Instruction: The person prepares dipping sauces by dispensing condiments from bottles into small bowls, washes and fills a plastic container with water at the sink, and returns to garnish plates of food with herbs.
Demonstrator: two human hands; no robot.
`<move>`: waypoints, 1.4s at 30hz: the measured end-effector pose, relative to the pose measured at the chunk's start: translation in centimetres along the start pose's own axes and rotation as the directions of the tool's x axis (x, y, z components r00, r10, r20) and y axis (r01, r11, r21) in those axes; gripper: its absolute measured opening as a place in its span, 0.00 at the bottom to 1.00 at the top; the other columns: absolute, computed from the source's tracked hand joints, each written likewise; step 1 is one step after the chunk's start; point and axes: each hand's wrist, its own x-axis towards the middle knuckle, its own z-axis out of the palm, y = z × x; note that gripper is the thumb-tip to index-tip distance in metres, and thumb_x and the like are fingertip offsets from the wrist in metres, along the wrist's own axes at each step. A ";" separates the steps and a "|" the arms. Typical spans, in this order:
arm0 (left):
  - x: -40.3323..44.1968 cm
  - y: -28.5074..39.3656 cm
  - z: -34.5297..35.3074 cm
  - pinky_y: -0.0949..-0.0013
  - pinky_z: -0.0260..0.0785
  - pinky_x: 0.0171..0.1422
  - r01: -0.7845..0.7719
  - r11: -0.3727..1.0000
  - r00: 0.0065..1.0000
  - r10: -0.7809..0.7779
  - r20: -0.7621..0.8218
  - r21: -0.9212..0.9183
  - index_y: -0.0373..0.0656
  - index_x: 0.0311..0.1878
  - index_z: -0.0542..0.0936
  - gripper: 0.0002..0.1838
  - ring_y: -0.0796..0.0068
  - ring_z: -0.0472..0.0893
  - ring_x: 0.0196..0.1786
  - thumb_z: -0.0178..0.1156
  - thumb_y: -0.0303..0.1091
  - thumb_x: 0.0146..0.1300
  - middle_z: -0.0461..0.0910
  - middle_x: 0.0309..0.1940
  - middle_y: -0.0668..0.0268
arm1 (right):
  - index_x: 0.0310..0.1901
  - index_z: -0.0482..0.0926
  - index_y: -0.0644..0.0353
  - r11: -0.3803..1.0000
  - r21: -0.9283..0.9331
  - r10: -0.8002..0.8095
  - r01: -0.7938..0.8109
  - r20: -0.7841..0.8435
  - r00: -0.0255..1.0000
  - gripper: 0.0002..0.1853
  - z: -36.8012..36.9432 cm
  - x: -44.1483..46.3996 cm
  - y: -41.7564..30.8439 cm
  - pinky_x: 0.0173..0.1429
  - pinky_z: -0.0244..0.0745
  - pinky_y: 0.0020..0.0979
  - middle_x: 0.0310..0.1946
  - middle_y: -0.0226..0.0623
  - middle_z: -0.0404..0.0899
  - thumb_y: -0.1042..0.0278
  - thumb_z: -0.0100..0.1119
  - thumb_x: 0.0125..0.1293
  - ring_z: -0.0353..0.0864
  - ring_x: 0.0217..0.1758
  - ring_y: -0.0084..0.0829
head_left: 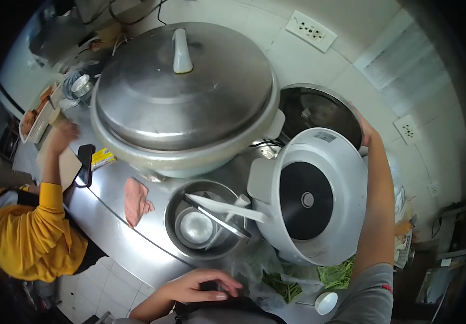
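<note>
My right hand (367,129) reaches far back along the wall, its fingers at the rim of a round metal pot (319,108), partly hidden behind the cooker body. In front of that pot, a white rice cooker body (346,183) lies tipped toward me, its dark heating plate (306,202) showing inside. My left hand (203,285) is held close to my body, fingers loosely spread, nothing in it. Near it stands a steel bowl (169,227) with a smaller metal bowl and a white-handled utensil (222,208) inside.
A large lidded cooker (184,102) fills the back of the steel table. A pink cloth (137,201), a phone (84,164) and a yellow packet (102,157) lie at left. Bagged greens (336,274) and a small white cup (326,303) are in front. A person in yellow (38,237) stands at left.
</note>
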 end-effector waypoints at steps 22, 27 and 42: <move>4.6 2.7 0.7 0.60 0.65 0.58 0.033 0.965 0.976 0.025 0.217 -0.261 0.35 0.53 0.76 0.20 0.60 0.78 0.49 0.63 0.34 0.59 0.80 0.44 0.54 | 0.52 0.73 0.62 0.387 0.020 -0.882 0.922 -0.281 0.377 0.17 -0.9 -44.6 4.4 0.61 0.70 0.36 0.50 0.39 0.77 0.61 0.51 0.67 0.76 0.54 0.33; 14.4 3.4 13.2 0.56 0.63 0.68 -0.094 0.988 0.958 0.123 0.258 -0.119 0.45 0.75 0.43 0.48 0.59 0.64 0.69 0.61 0.21 0.57 0.53 0.70 0.54 | 0.58 0.67 0.65 0.118 0.039 -0.874 0.992 -0.470 0.123 0.21 7.9 -56.8 16.6 0.65 0.65 0.39 0.56 0.44 0.72 0.62 0.46 0.68 0.71 0.60 0.36; 13.8 -29.1 30.9 0.61 0.70 0.53 0.034 0.709 0.993 0.055 -0.103 0.705 0.43 0.60 0.73 0.27 0.62 0.74 0.52 0.65 0.43 0.59 0.73 0.50 0.56 | 0.51 0.69 0.59 0.616 0.063 -0.258 0.785 -0.926 0.277 0.14 6.6 -51.3 57.1 0.57 0.66 0.31 0.44 0.36 0.71 0.59 0.45 0.72 0.72 0.46 0.32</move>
